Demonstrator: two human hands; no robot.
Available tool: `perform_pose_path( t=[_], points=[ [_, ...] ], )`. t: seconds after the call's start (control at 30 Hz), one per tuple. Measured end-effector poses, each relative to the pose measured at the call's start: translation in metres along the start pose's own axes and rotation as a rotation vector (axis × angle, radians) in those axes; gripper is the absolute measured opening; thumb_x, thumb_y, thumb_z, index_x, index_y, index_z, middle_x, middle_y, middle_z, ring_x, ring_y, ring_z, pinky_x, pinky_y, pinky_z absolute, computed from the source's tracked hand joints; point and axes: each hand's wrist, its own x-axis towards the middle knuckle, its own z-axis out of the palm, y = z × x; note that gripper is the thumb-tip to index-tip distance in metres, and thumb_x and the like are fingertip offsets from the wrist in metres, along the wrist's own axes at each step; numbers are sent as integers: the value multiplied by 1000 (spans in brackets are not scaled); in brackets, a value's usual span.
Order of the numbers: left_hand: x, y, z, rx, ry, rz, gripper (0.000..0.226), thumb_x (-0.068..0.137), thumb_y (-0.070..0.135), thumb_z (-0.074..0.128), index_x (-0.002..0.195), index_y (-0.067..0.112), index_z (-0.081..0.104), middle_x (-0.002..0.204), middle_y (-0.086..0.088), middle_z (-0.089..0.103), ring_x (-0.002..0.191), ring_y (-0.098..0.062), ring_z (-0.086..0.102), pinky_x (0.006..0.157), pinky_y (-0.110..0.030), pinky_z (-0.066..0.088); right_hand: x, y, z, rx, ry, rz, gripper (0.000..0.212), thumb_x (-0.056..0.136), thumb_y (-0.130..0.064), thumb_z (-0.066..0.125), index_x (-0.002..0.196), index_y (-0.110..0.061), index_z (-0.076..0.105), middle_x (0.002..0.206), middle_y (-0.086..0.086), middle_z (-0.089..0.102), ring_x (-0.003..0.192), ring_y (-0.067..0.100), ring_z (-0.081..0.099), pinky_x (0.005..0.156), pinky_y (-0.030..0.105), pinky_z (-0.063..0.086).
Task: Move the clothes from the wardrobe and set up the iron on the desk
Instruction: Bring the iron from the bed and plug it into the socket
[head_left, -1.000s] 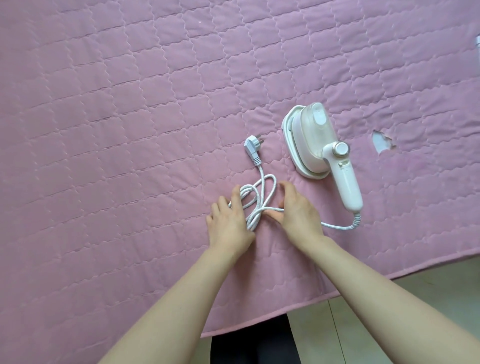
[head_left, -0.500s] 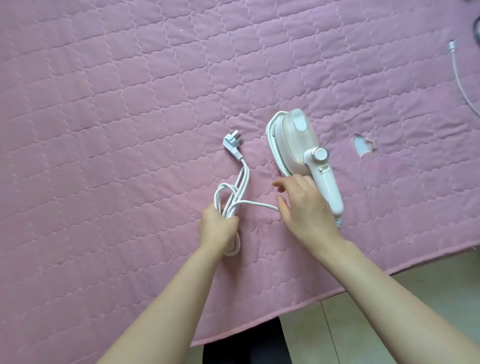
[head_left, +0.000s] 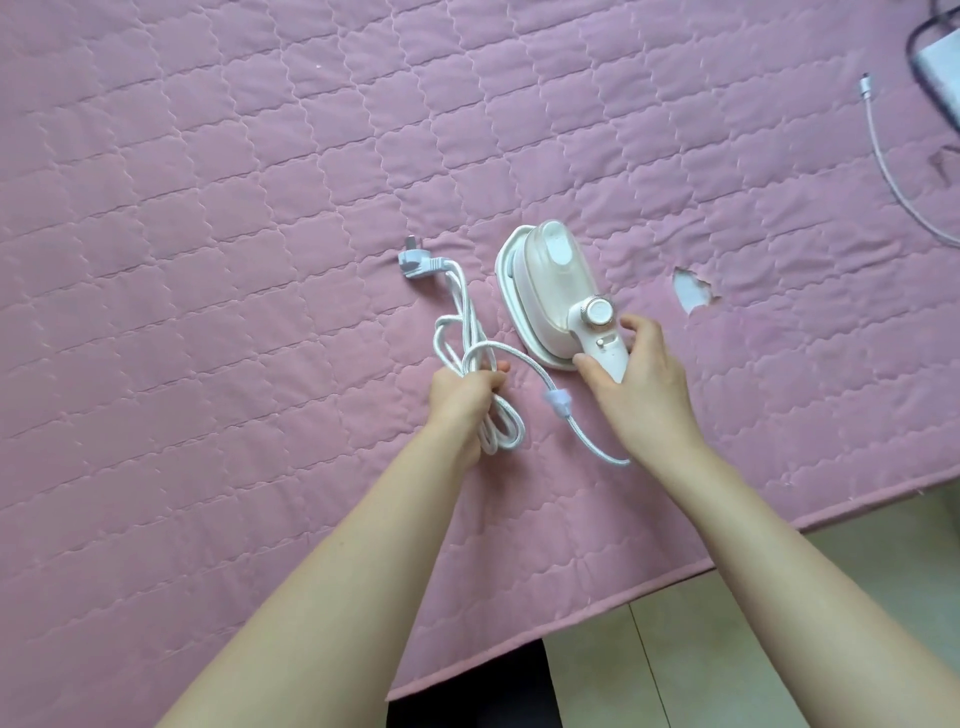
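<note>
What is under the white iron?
The iron lies on its white base, which rests on the pink quilted cover. The right hand grips the handle. What lies beneath the cover is hidden.

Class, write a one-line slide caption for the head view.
Left hand grips coiled cord; right hand grips iron.
</note>
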Motion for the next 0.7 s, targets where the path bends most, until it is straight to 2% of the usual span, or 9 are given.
perform_pose_path(
  t=[0.1,0.17,0.23,0.3,0.4,0.47,0.53,0.63,0.7],
  points=[
    [9,2,16,20,20,24,16,79,-6,60,81,8,68,67,-3,63,63,-19,58,59,-23,49,9,-2,3,57,-34,90,45,86,-36,63,118,-11,43,112,8,58,100,28,52,74,32,37],
    [11,4,25,67,58,44,12,75,-1,66,83,8,65,69,-5,61,67,-22,58,65,-29,48,15,0,5,85,-45,149,47,82,-40,65,110,-10,43,104,6,57,93,26,52,72,33,38],
    [13,7,32,105,92,48,25,72,8,73,93,5,59,73,-9,59,64,-21,57,57,-26,49,21,3,6,56,-49,171,49,79,-45,67,104,-9,45,98,4,55,89,25,50,70,33,37],
    [14,11,37,136,124,57,28,75,14,75,92,8,55,71,-7,55,62,-21,55,48,-23,47,27,6,7,23,-46,173,48,76,-50,66,96,-10,51,91,1,57,85,23,50,67,32,35],
    [21,11,38,245,224,107,33,72,28,79,87,10,56,80,-8,60,78,-26,61,71,-32,52,31,11,6,13,-23,152,45,72,-54,62,86,-12,57,83,3,62,82,28,55,64,32,36],
    [24,10,39,261,243,116,37,72,31,78,93,6,60,84,-9,62,80,-26,62,71,-31,48,31,13,6,4,-12,136,43,73,-54,62,86,-13,57,84,4,63,83,29,55,65,34,39],
    [26,9,40,256,206,96,34,75,31,75,94,5,63,82,-8,64,75,-24,61,67,-29,45,31,15,5,4,1,130,43,72,-53,61,87,-13,57,84,4,63,83,29,55,66,36,42],
    [25,8,37,195,112,52,19,76,26,74,73,11,63,67,-4,63,61,-22,57,65,-31,47,31,16,7,-4,8,119,41,74,-50,61,89,-12,57,87,5,64,85,30,56,67,36,43],
    [28,5,35,132,65,37,15,76,19,74,70,14,61,65,-4,61,59,-19,57,63,-29,46,31,17,8,-3,11,111,40,76,-48,61,90,-12,57,89,6,64,86,30,56,69,37,45]
  ],
)
